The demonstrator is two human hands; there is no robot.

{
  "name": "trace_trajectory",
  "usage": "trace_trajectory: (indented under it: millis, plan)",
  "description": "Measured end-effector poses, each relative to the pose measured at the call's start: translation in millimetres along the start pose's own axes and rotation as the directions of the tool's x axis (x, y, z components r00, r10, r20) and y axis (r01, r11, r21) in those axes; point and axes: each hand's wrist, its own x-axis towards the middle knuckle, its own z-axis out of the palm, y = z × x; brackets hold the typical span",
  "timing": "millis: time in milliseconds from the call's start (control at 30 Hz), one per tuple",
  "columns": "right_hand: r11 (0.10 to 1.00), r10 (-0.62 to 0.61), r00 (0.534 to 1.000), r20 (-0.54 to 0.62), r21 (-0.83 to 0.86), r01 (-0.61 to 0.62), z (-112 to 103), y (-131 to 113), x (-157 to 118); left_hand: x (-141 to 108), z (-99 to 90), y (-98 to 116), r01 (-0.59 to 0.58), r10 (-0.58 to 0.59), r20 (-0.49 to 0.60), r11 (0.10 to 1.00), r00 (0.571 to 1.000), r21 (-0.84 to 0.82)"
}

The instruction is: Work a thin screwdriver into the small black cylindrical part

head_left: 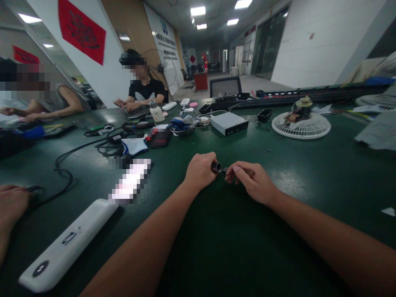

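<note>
**Small dark cylinder (pixel 216 167) gripped above the green table (pixel 222 255), both hands close together**

Left hand (pixel 199 171) wrapped around the cylinder's rear, fingers curled, only the open metal end showing past the knuckles. Right hand (pixel 252 182) just beside it, thumb and forefinger pinching a small brownish piece (pixel 249 173) at that open end, its exact form too small to tell. Both hands roughly midway along the table, nearer the near edge than the far one. Wrists raised and forearms angled inward, probably for steadiness and a close view of small parts.

Along the left side, a long white bar (pixel 68 243) lying diagonally near the near edge, well apart from both hands. A black cable (pixel 60 171) curving across the table toward a neighbour's hand (pixel 12 202) at the left edge, apparently another person's. Just beyond the bar, a flat pale object (pixel 131 181), blurred beyond naming.

Toward the far edge, a grey metal box (pixel 229 123), a steel bowl (pixel 184 131), a bottle (pixel 157 112) and a white fan guard (pixel 301 128) lying flat, perhaps gathered there for elbow room. Beyond them, a seated person in a black T-shirt (pixel 147 90), both hands down at the far edge.
</note>
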Motion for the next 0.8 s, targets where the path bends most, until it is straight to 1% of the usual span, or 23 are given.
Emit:
trace_trajectory:
  millis: [67,167,267,333,433,533,600,733,800]
  plan:
    - [1.0,0.01,1.0,-0.028,-0.028,-0.011,-0.5,0.0,-0.2,-0.2,-0.1,0.3,-0.004,0.004,-0.002,1.0,1.0,0.002]
    - [0.996,0.039,0.994,-0.101,-0.081,-0.047,-1.5,-0.3,0.1,-0.2,-0.8,1.0,-0.005,0.005,0.008,1.0,1.0,0.009]
    - [0.994,0.037,0.988,-0.148,-0.092,-0.051,-1.6,-2.2,0.2,0.2,-1.3,1.5,0.004,-0.004,0.014,1.0,1.0,0.014]
    - [0.997,0.017,0.991,-0.131,-0.066,-0.026,-1.2,-3.7,0.2,0.4,-1.2,1.7,0.011,-0.011,0.011,1.0,1.0,0.012]
    - [1.0,-0.003,0.999,-0.052,-0.029,0.001,-0.5,-3.9,0.5,0.4,-0.8,1.4,0.014,-0.014,0.006,1.0,1.0,0.001]
    - [1.0,0.016,1.0,-0.006,-0.022,-0.016,-0.4,-1.6,1.0,0.0,-0.6,1.4,0.01,-0.01,0.007,1.0,1.0,0.001]
    - [0.999,0.033,0.999,-0.041,-0.023,-0.034,-0.8,0.0,0.9,-0.2,-0.9,1.7,0.011,-0.011,0.007,1.0,1.0,0.009]
    - [0.999,0.043,0.981,-0.188,0.007,-0.043,-1.7,1.5,0.7,-0.5,-1.7,2.2,0.029,-0.029,-0.006,0.999,1.0,0.018]
    - [0.998,0.064,0.97,-0.237,0.034,-0.058,-2.2,2.4,1.2,-0.6,-1.6,2.1,0.046,-0.046,-0.013,0.999,0.999,0.023]
